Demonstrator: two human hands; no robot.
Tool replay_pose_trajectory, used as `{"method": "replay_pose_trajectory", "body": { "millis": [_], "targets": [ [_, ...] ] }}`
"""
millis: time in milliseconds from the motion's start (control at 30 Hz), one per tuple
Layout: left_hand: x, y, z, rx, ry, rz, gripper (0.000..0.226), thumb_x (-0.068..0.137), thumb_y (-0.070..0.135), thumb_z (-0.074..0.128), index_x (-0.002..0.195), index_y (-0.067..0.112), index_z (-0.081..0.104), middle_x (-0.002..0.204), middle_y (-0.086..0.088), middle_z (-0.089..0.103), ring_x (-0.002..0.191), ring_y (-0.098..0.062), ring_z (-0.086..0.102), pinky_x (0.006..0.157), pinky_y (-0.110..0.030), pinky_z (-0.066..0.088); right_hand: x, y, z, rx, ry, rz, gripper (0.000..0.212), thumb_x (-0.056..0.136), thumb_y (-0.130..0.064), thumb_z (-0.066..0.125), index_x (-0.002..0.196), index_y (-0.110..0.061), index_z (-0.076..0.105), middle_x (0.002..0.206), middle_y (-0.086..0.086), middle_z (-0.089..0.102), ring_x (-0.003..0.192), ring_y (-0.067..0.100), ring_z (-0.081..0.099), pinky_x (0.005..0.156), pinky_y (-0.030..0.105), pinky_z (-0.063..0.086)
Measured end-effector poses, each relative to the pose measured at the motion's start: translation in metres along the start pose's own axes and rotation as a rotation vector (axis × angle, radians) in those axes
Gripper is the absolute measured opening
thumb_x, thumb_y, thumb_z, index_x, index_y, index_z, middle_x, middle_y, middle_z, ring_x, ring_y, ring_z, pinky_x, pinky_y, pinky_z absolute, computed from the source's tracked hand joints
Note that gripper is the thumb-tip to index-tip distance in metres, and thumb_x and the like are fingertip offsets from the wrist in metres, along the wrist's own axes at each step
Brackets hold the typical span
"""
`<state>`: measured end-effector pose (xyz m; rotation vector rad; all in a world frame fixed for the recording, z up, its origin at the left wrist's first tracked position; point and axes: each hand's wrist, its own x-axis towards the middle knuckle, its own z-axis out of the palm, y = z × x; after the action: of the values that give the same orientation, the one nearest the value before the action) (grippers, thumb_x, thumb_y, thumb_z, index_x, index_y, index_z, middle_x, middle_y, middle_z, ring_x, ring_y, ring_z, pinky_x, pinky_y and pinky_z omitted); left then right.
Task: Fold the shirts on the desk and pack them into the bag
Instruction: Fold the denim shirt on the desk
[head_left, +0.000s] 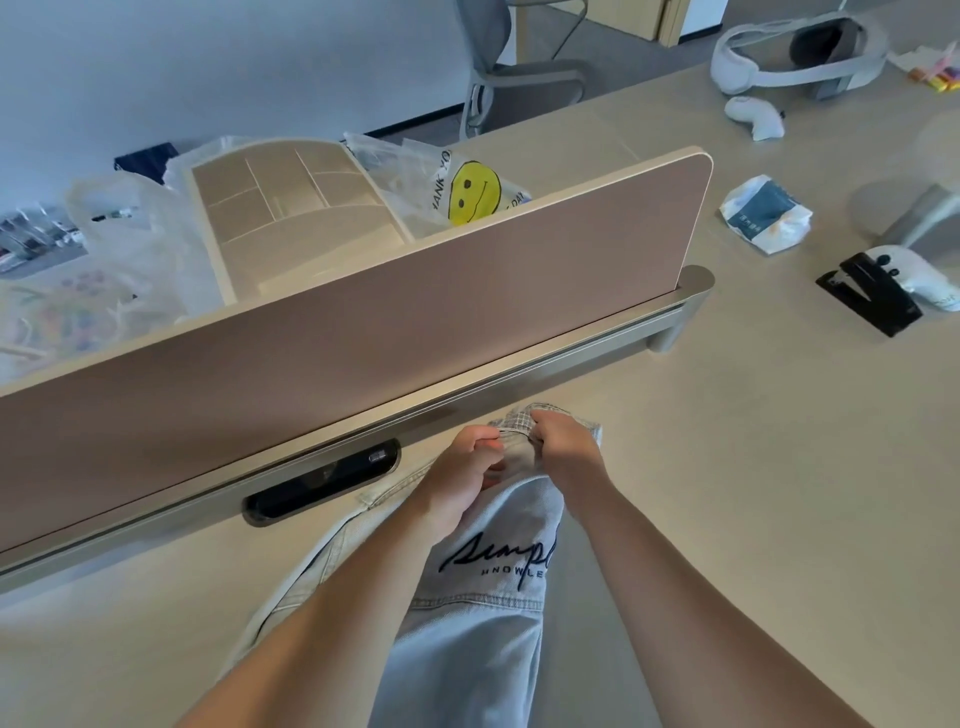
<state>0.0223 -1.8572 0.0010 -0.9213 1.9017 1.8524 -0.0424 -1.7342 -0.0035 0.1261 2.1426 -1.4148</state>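
A pale blue denim shirt with dark script lettering lies on the beige desk, running from the near edge up to the divider. My left hand and my right hand sit close together at its far end. Both pinch the collar, which shows a checked lining. A clear plastic bag with a yellow smiley face lies beyond the divider at the back.
A tan divider panel on a metal rail crosses the desk just beyond my hands. Behind it stand a wooden organiser and more plastic bags. To the right lie a black stapler, a crumpled packet and a white headset.
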Motion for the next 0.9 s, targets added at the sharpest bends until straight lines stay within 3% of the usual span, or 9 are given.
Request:
{"method": "replay_pose_trajectory", "body": {
  "millis": [100, 267, 367, 433, 500, 567, 633, 733, 900],
  "targets": [
    [-0.008, 0.005, -0.005, 0.200, 0.017, 0.092, 0.017, 0.094, 0.014, 0.050, 0.108, 0.014, 0.059, 0.110, -0.005, 0.064, 0.092, -0.024, 0.062, 0.086, -0.039, 0.050, -0.014, 0.007, 0.000, -0.001, 0.115, -0.031, 0.020, 0.079, -0.010, 0.044, 0.082, 0.005, 0.056, 0.072, 0.015, 0.052, 0.066, 0.030, 0.045, 0.065, 0.044, 0.042],
    [-0.021, 0.003, -0.023, 0.435, 0.146, 0.179, 0.045, 0.095, 0.016, 0.046, 0.139, 0.026, 0.048, 0.140, 0.003, 0.045, 0.098, -0.019, 0.065, 0.086, -0.045, 0.058, -0.032, 0.014, -0.016, -0.150, 0.412, 0.139, 0.040, 0.086, -0.026, 0.057, 0.124, -0.011, 0.054, 0.123, 0.008, 0.051, 0.101, 0.034, 0.060, 0.081, 0.038, 0.048],
    [-0.023, -0.002, -0.031, 0.621, 0.139, 0.131, 0.057, 0.097, 0.022, 0.046, 0.152, 0.022, 0.033, 0.145, -0.005, 0.045, 0.099, -0.016, 0.065, 0.073, -0.036, 0.056, -0.026, 0.015, -0.015, -0.004, 0.322, 0.301, 0.051, 0.081, -0.045, 0.057, 0.108, -0.003, 0.063, 0.094, 0.012, 0.072, 0.089, 0.037, 0.070, 0.079, 0.046, 0.057],
    [-0.020, -0.002, -0.032, 0.510, 0.103, 0.075, 0.057, 0.099, 0.020, 0.047, 0.153, 0.014, 0.030, 0.122, -0.012, 0.062, 0.089, -0.020, 0.067, 0.075, -0.044, 0.059, -0.025, 0.016, -0.013, 0.170, 0.268, 0.333, 0.042, 0.091, -0.045, 0.057, 0.087, -0.004, 0.066, 0.059, 0.007, 0.069, 0.073, 0.036, 0.072, 0.069, 0.044, 0.058],
    [-0.015, -0.001, -0.034, 0.320, 0.083, -0.013, 0.057, 0.102, 0.018, 0.048, 0.153, 0.006, 0.028, 0.104, -0.015, 0.066, 0.088, -0.022, 0.069, 0.080, -0.040, 0.061, -0.025, 0.014, -0.011, 0.305, 0.205, 0.371, 0.038, 0.100, -0.041, 0.054, 0.102, -0.004, 0.060, 0.054, 0.010, 0.068, 0.067, 0.035, 0.069, 0.052, 0.035, 0.049],
    [-0.010, 0.000, -0.035, 0.281, 0.086, -0.059, 0.044, 0.102, 0.017, 0.049, 0.142, 0.000, 0.042, 0.092, -0.015, 0.067, 0.084, -0.025, 0.070, 0.081, -0.039, 0.061, -0.022, 0.015, -0.009, 0.388, 0.160, 0.400, 0.033, 0.102, -0.037, 0.053, 0.117, -0.008, 0.049, 0.064, 0.017, 0.071, 0.060, 0.031, 0.071, 0.042, 0.026, 0.047],
    [-0.009, -0.004, -0.035, 0.297, 0.085, -0.094, 0.021, 0.099, 0.019, 0.053, 0.106, 0.000, 0.059, 0.075, -0.010, 0.065, 0.072, -0.026, 0.068, 0.083, -0.044, 0.061, -0.020, 0.017, -0.006, 0.419, 0.136, 0.390, 0.027, 0.102, -0.031, 0.054, 0.119, -0.010, 0.050, 0.086, 0.023, 0.072, 0.060, 0.030, 0.073, 0.039, 0.024, 0.050],
    [-0.013, -0.006, -0.033, 0.236, 0.044, -0.132, 0.019, 0.099, 0.019, 0.060, 0.086, 0.005, 0.059, 0.072, -0.008, 0.056, 0.057, -0.017, 0.056, 0.061, -0.031, 0.056, -0.023, 0.020, -0.006, 0.409, 0.138, 0.353, 0.023, 0.099, -0.019, 0.056, 0.121, -0.014, 0.052, 0.111, 0.025, 0.069, 0.064, 0.032, 0.074, 0.043, 0.029, 0.056],
    [-0.028, 0.007, -0.031, 0.053, -0.062, -0.110, 0.053, 0.099, 0.006, 0.058, 0.148, 0.008, 0.039, 0.090, -0.012, 0.068, 0.065, -0.016, 0.064, 0.065, -0.027, 0.058, -0.052, 0.010, -0.025, 0.414, 0.190, 0.247, 0.041, 0.092, -0.013, 0.066, 0.129, -0.017, 0.049, 0.091, 0.014, 0.070, 0.054, 0.019, 0.066, 0.043, 0.026, 0.056]
  ]
}}
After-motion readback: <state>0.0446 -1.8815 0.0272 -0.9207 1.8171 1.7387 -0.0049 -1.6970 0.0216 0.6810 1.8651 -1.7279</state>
